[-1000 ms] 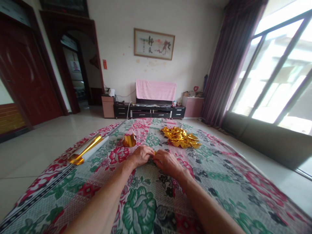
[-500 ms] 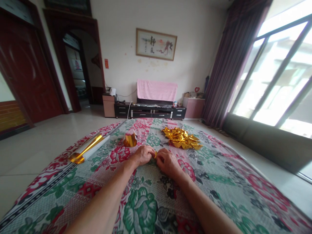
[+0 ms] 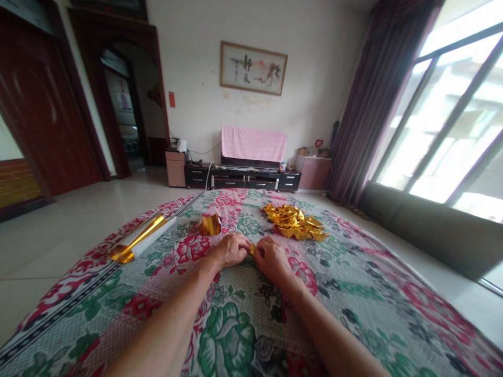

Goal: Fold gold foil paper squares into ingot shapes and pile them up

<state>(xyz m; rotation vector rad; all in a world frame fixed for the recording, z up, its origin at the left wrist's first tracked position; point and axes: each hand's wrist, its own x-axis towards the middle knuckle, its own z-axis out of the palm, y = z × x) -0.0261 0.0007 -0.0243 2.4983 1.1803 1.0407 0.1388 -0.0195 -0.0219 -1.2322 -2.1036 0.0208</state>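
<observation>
Low over the middle of the cloth, my left hand [image 3: 234, 248] and my right hand [image 3: 272, 257] pinch a small piece of gold foil paper [image 3: 252, 249] between them. Only a sliver of the foil shows; the fingers hide the rest. Just beyond my left hand stands a curled sheet of gold foil paper [image 3: 210, 224]. Past my right hand lies a heap of folded gold foil pieces [image 3: 294, 222]. A loosely rolled sheet of gold foil paper [image 3: 143, 238], white on one side, rests at the left.
A flowered cloth [image 3: 228, 340] in red, green and grey covers the rounded surface under my hands. Beyond it, a black low cabinet [image 3: 231, 183] stands against the wall, with a pink cloth [image 3: 253, 144] draped above. A window and curtain [image 3: 353, 104] are at the right.
My right hand has shifted slightly right, away from the left, and a little more of the gold foil shows between them. The other foil stays in place.
</observation>
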